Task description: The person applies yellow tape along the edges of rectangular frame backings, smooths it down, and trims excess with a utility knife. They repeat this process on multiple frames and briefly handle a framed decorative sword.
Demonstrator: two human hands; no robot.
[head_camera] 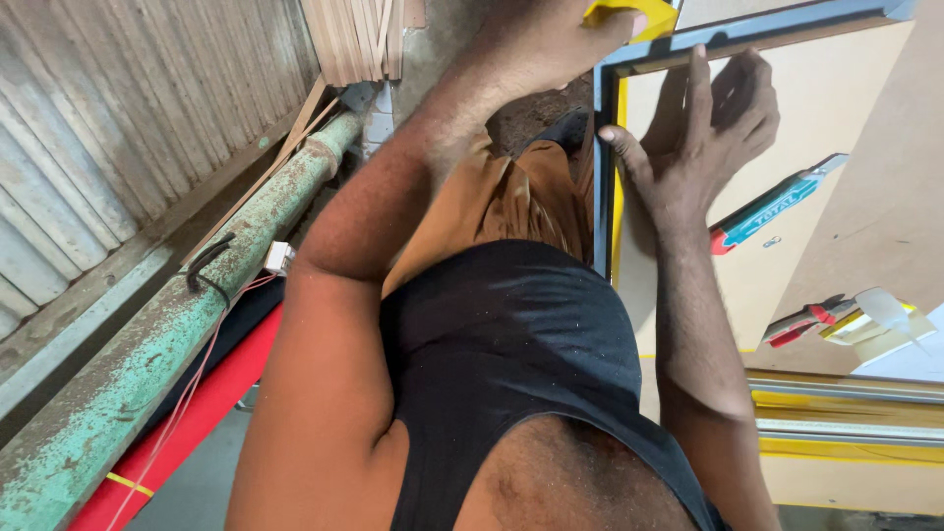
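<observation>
Both hands (629, 98) rest on the board's blue-edged corner (615, 71).

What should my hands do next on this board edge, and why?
Probably slide the left hand with its yellow pad a little further along the grey edge strip, pressing as it goes. The right hand lies flat on the pale board beside that strip, so the panel looks steadied.
</observation>
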